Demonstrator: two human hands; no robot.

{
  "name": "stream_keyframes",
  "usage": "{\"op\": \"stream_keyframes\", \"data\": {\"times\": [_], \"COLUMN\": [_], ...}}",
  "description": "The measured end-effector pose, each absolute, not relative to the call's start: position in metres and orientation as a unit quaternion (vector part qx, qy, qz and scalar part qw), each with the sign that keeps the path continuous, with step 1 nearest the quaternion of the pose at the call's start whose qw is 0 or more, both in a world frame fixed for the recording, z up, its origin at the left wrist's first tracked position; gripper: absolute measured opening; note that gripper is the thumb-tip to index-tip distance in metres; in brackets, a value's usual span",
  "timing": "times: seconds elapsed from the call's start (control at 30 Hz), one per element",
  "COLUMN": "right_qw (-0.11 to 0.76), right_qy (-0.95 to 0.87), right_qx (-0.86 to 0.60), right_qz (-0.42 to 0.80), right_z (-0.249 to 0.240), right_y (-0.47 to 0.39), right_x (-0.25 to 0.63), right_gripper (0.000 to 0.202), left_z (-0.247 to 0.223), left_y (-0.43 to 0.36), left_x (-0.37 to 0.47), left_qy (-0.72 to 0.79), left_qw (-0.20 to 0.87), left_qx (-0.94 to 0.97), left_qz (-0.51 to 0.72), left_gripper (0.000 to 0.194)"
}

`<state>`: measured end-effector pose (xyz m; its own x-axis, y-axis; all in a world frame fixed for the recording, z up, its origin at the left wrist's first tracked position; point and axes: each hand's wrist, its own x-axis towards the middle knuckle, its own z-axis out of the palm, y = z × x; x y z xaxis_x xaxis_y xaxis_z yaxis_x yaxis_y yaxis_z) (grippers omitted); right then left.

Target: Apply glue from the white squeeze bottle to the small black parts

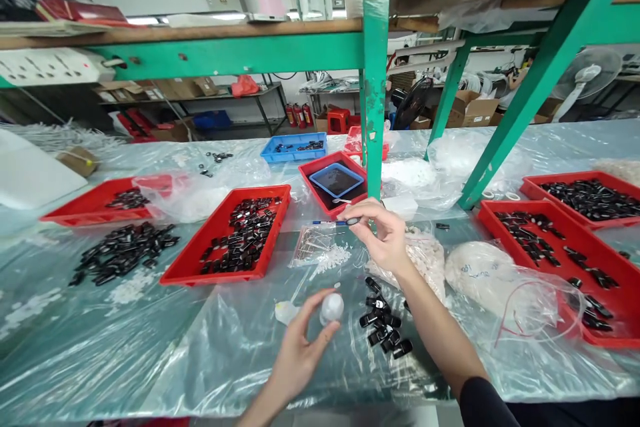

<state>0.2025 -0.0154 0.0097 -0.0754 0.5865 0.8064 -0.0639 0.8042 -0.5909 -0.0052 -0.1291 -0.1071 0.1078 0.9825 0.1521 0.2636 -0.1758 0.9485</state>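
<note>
The left hand [300, 343] curls thumb and fingers around a small white container [333, 309], seen from above; its lower part is hard to make out, as is whatever it may hold. Ahead and to the right, the right hand [384, 239] pinches a small dark piece [353, 221] between thumb and fingertips, which partly cover it. A thin blue rod [327, 222] runs leftward from those fingertips; whether they touch it I cannot tell. Just right of the left hand lies a cluster of black pieces [383, 320], with one more partly hidden by the right forearm. That forearm also covers part of a bag of pale bits [430, 257], and its dark sleeve is cut off below. Beyond the left hand, to its left, a red tray [274, 233] holds more black pieces, too heaped to tell apart. Far right of both hands, another red tray [625, 323] runs out of view.
</note>
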Motion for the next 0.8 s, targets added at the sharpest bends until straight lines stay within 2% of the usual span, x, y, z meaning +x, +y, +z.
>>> {"op": "stream_keyframes", "data": {"times": [0.1,0.23,0.8], "right_qw": [0.644,0.643,0.651], "right_qy": [-0.705,-0.722,-0.699], "right_qx": [-0.191,-0.168,-0.193], "right_qz": [0.228,0.193,0.225], "right_z": [0.010,0.009,0.003], "right_y": [-0.016,-0.016,-0.015], "right_x": [0.203,0.203,0.199], "right_gripper": [0.014,0.012,0.012], "left_z": [-0.144,-0.167,-0.168], "left_y": [-0.138,-0.143,-0.146], "left_x": [-0.001,0.004,0.006], "left_qy": [0.519,0.515,0.507], "left_qw": [0.440,0.462,0.495], "left_qx": [0.630,0.635,0.601], "left_qz": [0.375,0.345,0.369], "left_gripper": [0.046,0.045,0.039]}}
